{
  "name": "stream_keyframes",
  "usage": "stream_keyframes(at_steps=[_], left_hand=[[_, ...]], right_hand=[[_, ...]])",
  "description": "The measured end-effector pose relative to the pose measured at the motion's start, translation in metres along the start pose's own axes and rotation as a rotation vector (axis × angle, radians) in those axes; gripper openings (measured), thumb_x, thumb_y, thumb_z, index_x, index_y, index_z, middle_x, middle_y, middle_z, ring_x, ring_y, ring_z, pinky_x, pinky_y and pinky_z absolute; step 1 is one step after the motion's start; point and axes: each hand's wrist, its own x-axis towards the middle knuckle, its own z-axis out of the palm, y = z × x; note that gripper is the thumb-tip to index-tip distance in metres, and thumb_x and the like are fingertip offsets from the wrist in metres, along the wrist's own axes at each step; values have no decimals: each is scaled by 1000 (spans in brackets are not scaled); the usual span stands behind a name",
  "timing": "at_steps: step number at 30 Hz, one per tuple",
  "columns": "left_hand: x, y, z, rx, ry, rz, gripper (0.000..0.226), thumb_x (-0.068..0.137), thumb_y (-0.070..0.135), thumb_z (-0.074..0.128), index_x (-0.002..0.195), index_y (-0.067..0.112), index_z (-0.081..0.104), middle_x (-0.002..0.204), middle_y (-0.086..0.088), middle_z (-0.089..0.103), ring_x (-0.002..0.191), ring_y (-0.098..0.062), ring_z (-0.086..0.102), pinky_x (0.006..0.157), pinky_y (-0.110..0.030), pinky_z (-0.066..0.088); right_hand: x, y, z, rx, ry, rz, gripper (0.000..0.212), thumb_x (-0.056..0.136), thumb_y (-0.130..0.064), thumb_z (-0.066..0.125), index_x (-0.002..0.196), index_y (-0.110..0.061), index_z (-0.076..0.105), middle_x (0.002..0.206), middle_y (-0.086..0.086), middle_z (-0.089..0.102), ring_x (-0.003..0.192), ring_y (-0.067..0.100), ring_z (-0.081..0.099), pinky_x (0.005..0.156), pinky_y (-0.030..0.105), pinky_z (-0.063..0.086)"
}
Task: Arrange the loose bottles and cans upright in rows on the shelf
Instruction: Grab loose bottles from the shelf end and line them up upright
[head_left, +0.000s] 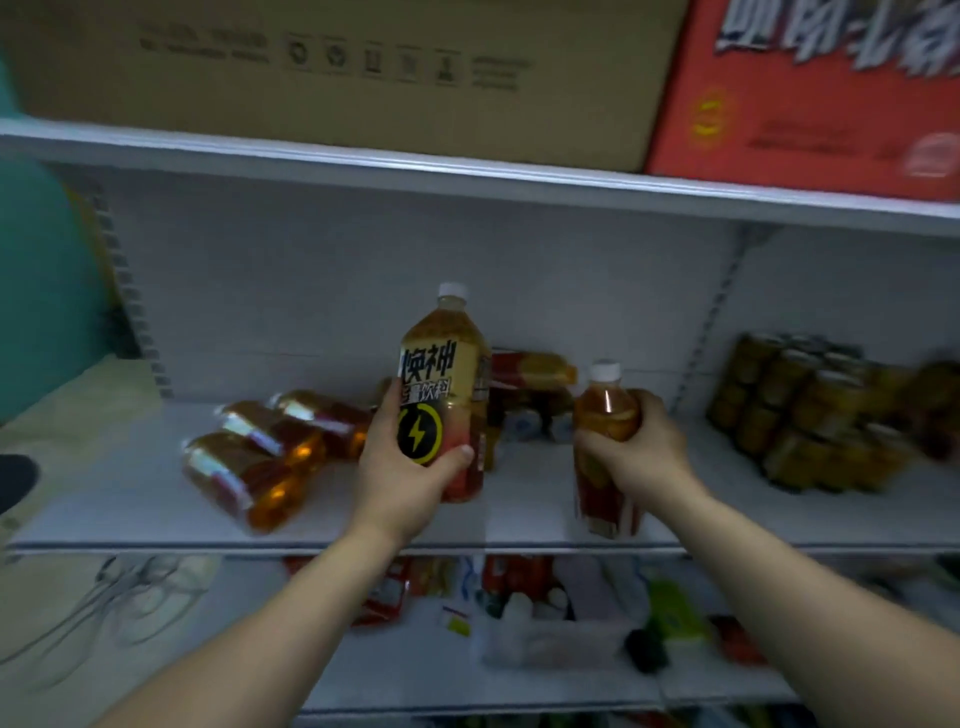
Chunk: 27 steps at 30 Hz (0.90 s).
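Note:
My left hand (402, 467) grips a tall amber energy-drink bottle (447, 374) with a white cap and a lightning-bolt label, held upright above the white shelf (156, 499). My right hand (636, 447) is closed round a smaller orange bottle (605, 405) with a white cap, upright near the shelf's front edge. To the left, three amber bottles (260, 457) lie on their sides. Behind the held bottles more red-labelled bottles (530, 374) lie toppled. Gold cans (800, 405) stand in rows at the right.
A brown carton (337, 67) and a red carton (810, 93) sit on the shelf above. The shelf below holds assorted packets (519, 597) and white shoes (145, 587). A slotted upright (722, 306) divides the shelf's back panel.

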Motion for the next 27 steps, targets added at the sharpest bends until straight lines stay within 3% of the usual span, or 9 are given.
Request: stream_keyframes(at_steps=[2, 4, 9, 11, 15, 18, 21, 23, 27], left_hand=[[-9, 2, 42, -7, -41, -2, 97, 61, 29, 83, 141, 37, 29, 131, 9, 50, 116, -4, 49, 93, -16, 37], [-18, 7, 87, -34, -80, 15, 94, 63, 22, 83, 140, 35, 31, 128, 11, 51, 109, 5, 51, 84, -4, 35], [-43, 25, 206, -115, -152, 31, 83, 65, 13, 81, 122, 52, 35, 113, 22, 55, 97, 20, 52, 76, 1, 38], [-54, 30, 254, -151, -184, 14, 76, 67, 13, 80, 115, 55, 40, 110, 27, 56, 96, 18, 55, 74, -3, 42], [-78, 42, 340, -195, -242, -24, 70, 67, 17, 80, 120, 47, 45, 108, 22, 61, 96, 9, 59, 76, -12, 47], [-95, 54, 391, -181, -306, -43, 82, 65, 25, 82, 135, 37, 39, 119, 15, 59, 102, 7, 56, 87, -23, 47], [-106, 66, 432, -166, -372, -31, 95, 61, 35, 81, 138, 47, 28, 127, 17, 53, 106, 12, 51, 87, -17, 42], [-108, 73, 456, -150, -418, -8, 99, 56, 44, 79, 138, 50, 25, 133, 14, 49, 113, 5, 50, 94, -22, 42], [-108, 78, 503, -144, -481, 19, 102, 53, 49, 77, 140, 47, 24, 139, 9, 44, 121, -5, 47, 102, -31, 41]], right_hand=[[-1, 18, -40, -3, 52, 38, 44, 67, -29, 82, 93, -37, 48, 86, -21, 54, 72, -5, 51, 56, 14, 40], [-1, 39, -81, -18, 97, 68, 51, 67, -31, 82, 101, -38, 45, 88, -21, 53, 75, -2, 51, 67, 24, 42], [8, 102, -182, -24, 147, 132, 59, 66, -32, 83, 109, -37, 42, 92, -19, 52, 86, 14, 55, 76, 32, 43], [14, 128, -220, -25, 157, 155, 63, 65, -34, 84, 112, -36, 41, 96, -14, 53, 93, 17, 55, 79, 33, 44], [20, 174, -290, -39, 168, 186, 68, 64, -38, 84, 117, -38, 41, 108, -8, 55, 98, 17, 55, 82, 34, 45], [23, 198, -334, -62, 205, 210, 66, 64, -38, 83, 113, -41, 38, 107, -9, 54, 98, 16, 54, 80, 31, 43], [28, 219, -369, -86, 243, 251, 69, 65, -39, 82, 118, -38, 39, 113, -4, 54, 102, 20, 54, 87, 39, 47], [33, 232, -386, -83, 280, 272, 69, 66, -37, 82, 120, -36, 39, 115, -3, 54, 103, 21, 54, 88, 41, 48], [45, 255, -411, -63, 351, 308, 68, 67, -33, 83, 119, -35, 39, 108, -6, 52, 96, 16, 52, 77, 32, 42]])
